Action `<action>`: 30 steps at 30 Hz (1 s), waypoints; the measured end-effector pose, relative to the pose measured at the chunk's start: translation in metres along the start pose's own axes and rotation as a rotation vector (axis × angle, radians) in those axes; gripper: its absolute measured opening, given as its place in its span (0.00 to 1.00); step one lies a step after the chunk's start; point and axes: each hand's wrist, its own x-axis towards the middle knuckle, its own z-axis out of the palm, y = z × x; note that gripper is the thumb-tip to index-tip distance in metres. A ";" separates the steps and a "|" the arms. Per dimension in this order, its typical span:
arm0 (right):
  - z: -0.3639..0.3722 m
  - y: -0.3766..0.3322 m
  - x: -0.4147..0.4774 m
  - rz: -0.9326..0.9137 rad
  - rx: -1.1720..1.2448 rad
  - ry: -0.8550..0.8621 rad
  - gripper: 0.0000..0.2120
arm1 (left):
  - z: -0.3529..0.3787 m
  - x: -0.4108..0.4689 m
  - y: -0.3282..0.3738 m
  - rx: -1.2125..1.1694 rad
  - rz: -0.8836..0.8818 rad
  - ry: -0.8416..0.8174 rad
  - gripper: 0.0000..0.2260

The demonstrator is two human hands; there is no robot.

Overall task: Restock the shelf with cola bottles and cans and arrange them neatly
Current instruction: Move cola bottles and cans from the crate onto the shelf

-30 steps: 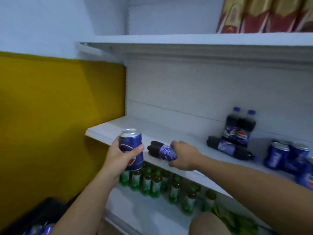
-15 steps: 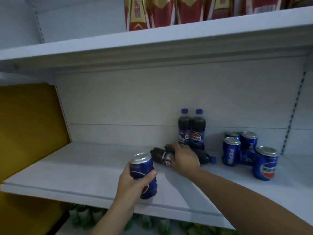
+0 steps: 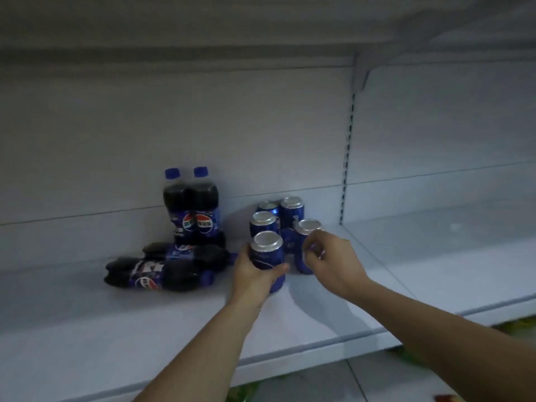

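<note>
The white metal shelf (image 3: 116, 329) carries dark plastic cola bottles at left, two upright (image 3: 191, 210) by the back wall, two lying on their sides (image 3: 162, 271) nearer; right of them stands a cluster of blue aluminium cans (image 3: 285, 211); the left hand (image 3: 255, 277) wraps one blue cola can (image 3: 266, 253), seating it at the cluster's near-left corner; the right hand (image 3: 330, 262) curls its fingers on the near-right can (image 3: 301, 248), seemingly pinching it; next, probably: release, square the rows, stand the fallen bottles.

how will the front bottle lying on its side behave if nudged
The front bottle lies on its round side on the flat shelf, so it would probably roll. It looks full of dark cola, so likely heavy for its size. A second lying bottle behind may stop it rolling back.
</note>
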 end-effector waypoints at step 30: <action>0.227 -0.437 -0.230 -1.231 -0.285 -0.890 0.24 | -0.466 -0.379 0.090 -0.110 0.250 0.922 0.27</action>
